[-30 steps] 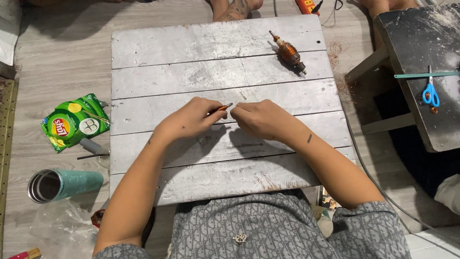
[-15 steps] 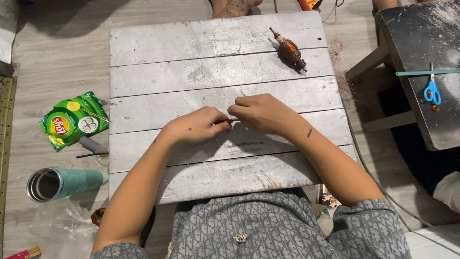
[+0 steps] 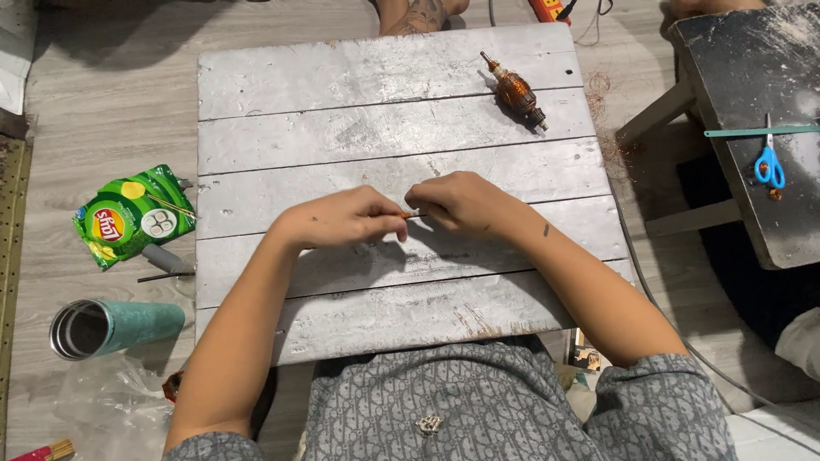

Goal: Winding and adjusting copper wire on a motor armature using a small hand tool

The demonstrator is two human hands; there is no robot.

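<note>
My left hand (image 3: 346, 218) and my right hand (image 3: 457, 201) meet over the middle of a low grey plank table (image 3: 376, 77). Between their fingertips they pinch a small thin pale strip (image 3: 412, 213); most of it is hidden by the fingers. Both hands rest on the planks with fingers curled. A copper-wound motor armature (image 3: 515, 90) lies alone at the table's far right, well away from both hands.
On the floor to the left lie a green snack bag (image 3: 128, 215), a teal tube (image 3: 111, 327) on its side and crumpled clear plastic (image 3: 111, 410). At the right stands a dark bench (image 3: 760, 119) bearing blue-handled scissors (image 3: 770, 164). Someone's foot (image 3: 418, 14) shows beyond the table.
Both hands stay together at the table's middle, with the fingers shifting slightly around the small strip. The view has tilted a little; nothing else has moved.
</note>
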